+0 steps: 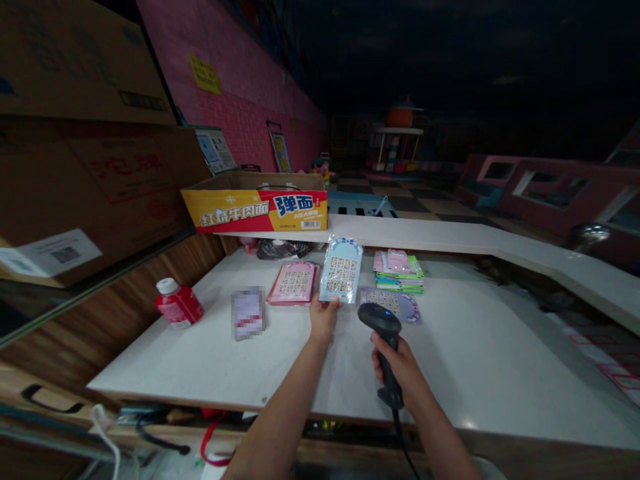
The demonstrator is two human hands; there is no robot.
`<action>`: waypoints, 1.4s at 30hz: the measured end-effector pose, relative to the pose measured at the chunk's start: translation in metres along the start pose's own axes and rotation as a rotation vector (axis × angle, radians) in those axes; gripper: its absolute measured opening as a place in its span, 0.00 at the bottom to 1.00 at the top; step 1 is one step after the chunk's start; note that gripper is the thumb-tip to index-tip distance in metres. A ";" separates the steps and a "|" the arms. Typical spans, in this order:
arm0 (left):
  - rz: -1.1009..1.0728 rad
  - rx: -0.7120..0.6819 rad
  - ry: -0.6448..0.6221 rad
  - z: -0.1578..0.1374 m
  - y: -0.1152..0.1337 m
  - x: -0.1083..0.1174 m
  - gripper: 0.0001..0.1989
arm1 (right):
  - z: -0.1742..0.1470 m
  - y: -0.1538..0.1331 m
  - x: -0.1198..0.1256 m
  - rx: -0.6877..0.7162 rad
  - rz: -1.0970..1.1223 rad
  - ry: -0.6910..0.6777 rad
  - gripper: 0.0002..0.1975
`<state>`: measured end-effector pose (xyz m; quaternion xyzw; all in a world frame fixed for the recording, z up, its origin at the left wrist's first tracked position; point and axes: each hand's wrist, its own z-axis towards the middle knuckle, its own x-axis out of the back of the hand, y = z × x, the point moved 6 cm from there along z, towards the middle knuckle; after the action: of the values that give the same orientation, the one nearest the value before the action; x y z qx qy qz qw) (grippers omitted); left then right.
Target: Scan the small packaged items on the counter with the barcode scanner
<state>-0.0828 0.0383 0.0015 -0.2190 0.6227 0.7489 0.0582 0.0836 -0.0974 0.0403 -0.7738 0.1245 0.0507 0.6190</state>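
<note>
My left hand point(325, 319) pinches the lower edge of a light-blue sticker pack point(342, 268) in clear wrap, tilted up off the counter. My right hand point(397, 367) is wrapped round the handle of a black barcode scanner point(380, 319), whose head points toward the packs and whose cord hangs down. Left of the blue pack lies a stack of pink packs point(294, 283). Partly behind the scanner head, a purple pack point(407, 307) lies flat. Behind it sits a pile of green, blue and pink packs point(399, 272).
On the white counter point(210, 360) stand a red bottle with a white cap point(179, 303) and a blurred-out card-like item point(248, 313). A yellow-red noodle carton point(260, 208) rests on the raised back ledge point(425, 233). Large cardboard boxes point(90, 180) are stacked at left.
</note>
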 end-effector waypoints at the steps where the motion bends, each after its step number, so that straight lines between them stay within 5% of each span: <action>1: 0.016 -0.001 0.007 0.000 0.001 0.000 0.24 | -0.001 0.000 -0.001 0.000 0.002 0.001 0.22; 5: 0.133 0.018 0.061 0.000 0.002 0.004 0.20 | -0.003 -0.003 -0.002 0.000 0.041 0.002 0.22; 11: 0.003 -0.011 -0.007 0.001 0.000 0.001 0.25 | -0.002 -0.004 0.000 -0.019 0.046 -0.013 0.22; 23: -0.027 0.031 -0.065 0.000 0.001 -0.003 0.28 | 0.024 0.019 0.057 -0.083 0.495 -0.145 0.20; 30: -0.123 0.141 -0.060 -0.009 0.010 -0.007 0.28 | 0.019 0.017 0.060 -0.086 0.561 -0.031 0.21; 34: -0.186 0.127 0.041 -0.016 0.029 0.009 0.23 | 0.019 0.018 0.061 -0.090 0.607 -0.035 0.22; 39: -0.180 -0.078 0.283 -0.009 0.070 0.053 0.22 | 0.020 0.019 0.063 -0.106 0.651 -0.046 0.21; 42: -0.118 -0.050 0.337 0.004 0.080 0.072 0.20 | 0.020 0.019 0.061 -0.121 0.658 -0.067 0.20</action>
<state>-0.1776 0.0116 0.0458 -0.3790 0.5909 0.7121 -0.0089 0.1393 -0.0899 0.0038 -0.7254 0.3440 0.2809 0.5259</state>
